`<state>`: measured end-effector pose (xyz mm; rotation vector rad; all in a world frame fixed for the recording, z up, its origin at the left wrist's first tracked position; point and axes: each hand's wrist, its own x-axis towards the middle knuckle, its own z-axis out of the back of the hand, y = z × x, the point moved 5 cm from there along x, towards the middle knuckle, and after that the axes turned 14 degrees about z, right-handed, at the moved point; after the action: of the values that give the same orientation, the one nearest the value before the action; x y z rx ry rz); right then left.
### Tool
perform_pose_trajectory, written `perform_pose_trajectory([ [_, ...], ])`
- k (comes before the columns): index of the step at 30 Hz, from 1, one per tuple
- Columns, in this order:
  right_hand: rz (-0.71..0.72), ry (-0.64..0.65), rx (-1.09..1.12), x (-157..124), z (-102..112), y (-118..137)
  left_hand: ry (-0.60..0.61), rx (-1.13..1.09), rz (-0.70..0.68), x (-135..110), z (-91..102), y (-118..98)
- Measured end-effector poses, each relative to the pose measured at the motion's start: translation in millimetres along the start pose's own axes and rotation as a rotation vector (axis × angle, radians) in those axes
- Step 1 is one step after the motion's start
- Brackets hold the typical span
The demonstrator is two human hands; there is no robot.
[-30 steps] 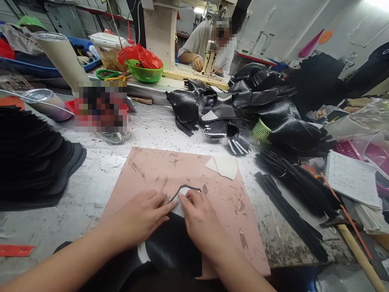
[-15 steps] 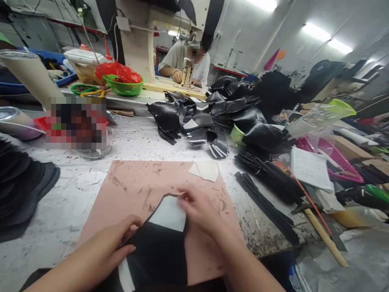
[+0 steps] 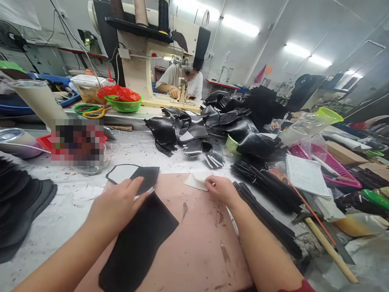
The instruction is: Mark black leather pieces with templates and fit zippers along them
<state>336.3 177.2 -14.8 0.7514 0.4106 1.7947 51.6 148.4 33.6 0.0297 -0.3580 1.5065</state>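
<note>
My left hand (image 3: pixel 120 202) is closed on a black leather piece (image 3: pixel 148 178) with a white backing patch (image 3: pixel 121 173) at its far end. This piece lies across the left back edge of the pink board (image 3: pixel 197 239). A second, longer black piece (image 3: pixel 139 243) rests on the board below my left fingers; where the two meet is partly hidden by the hand. At the board's back edge, my right hand (image 3: pixel 223 190) pinches the right end of a small white patch (image 3: pixel 196 182), part of which is raised off the board.
A stack of black cut pieces (image 3: pixel 24 207) stands at left. Black leather parts (image 3: pixel 194 129) are heaped behind the board, with black strips (image 3: pixel 267 215) to the right. A wooden-handled hammer (image 3: pixel 331 249) lies at right. Beyond, a person (image 3: pixel 194 81) sits behind a sewing machine (image 3: pixel 133 77).
My right hand has left the black piece and moved to the white patch, now pinching it. My left hand has moved forward with a black piece. A second black piece now shows flat on the board.
</note>
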Motion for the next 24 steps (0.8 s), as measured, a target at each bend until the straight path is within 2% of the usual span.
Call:
perform_pose_trajectory([
  [2, -0.057, -0.113, 0.034, -2, 3, -3, 0.013, 0.074, -0.191, 1, -5.5, -36],
  [5, -0.148, -0.25, 0.128, -5, 3, -12, 0.139, 0.026, -0.514, 1, -29.7, -94],
  [6, -0.169, -0.272, 0.169, -5, 2, -15, 0.16, 0.0, -0.578, 3, -38.2, -109],
  [8, -0.19, -0.281, 0.251, -4, -1, -18, 0.146, -0.035, -0.625, 8, -52.5, -133],
  [10, -0.195, -0.269, 0.316, -2, -4, -19, 0.109, -0.045, -0.627, 15, -63.3, -148],
  [13, -0.226, -0.278, 0.36, 0, -7, -21, 0.106, -0.043, -0.642, 20, -75.9, -158],
  [18, -0.338, -0.394, 0.365, -3, -6, -30, 0.178, -0.046, -0.611, 18, -89.4, -157],
  [21, -0.421, -0.585, 0.324, -15, 11, -35, 0.246, -0.049, -0.587, 15, -93.2, -154],
  [24, -0.504, -0.933, 0.246, -35, 42, -34, 0.308, -0.083, -0.54, 14, -94.5, -153],
])
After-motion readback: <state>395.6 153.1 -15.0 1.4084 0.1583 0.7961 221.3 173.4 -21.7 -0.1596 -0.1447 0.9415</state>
